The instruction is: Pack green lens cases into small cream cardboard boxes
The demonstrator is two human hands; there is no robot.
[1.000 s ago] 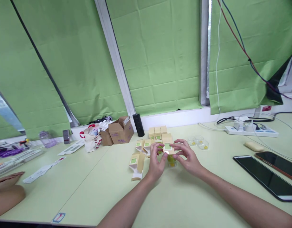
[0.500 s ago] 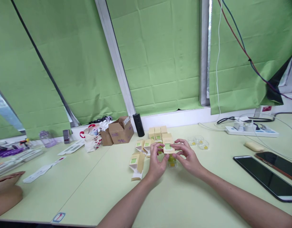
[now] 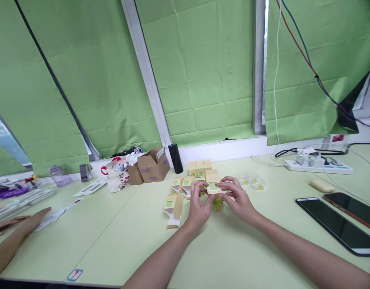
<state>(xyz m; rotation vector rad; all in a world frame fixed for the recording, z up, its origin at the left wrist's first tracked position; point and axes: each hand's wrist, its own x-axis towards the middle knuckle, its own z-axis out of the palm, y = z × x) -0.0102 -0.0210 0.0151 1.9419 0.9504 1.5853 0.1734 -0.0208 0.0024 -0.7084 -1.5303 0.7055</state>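
Observation:
Both hands hold a small cream cardboard box (image 3: 213, 179) with a green window, raised a little over the table. My left hand (image 3: 200, 204) grips its left edge between thumb and fingers. On the opposite edge, the fingers and thumb of my right hand (image 3: 237, 198) are closed. Just below the box is a clear plastic container (image 3: 218, 206) with something yellow in it, partly hidden by the box and my fingers. To the left stand several similar boxes, the nearest box (image 3: 174, 204) with its white lower flap out. Behind them is another row of boxes (image 3: 199, 165).
Clear containers (image 3: 257, 184) with yellow bits sit right of my hands. Phones (image 3: 338, 222), a power strip (image 3: 320, 165) and cables lie farther right. A black cylinder (image 3: 175, 158), an open carton (image 3: 154, 166) and a bag (image 3: 116, 176) stand behind. Another person's hands (image 3: 31, 220) rest at far left.
The other person's arm at far left has reached forward onto the paper strip. My hands and the box have hardly moved.

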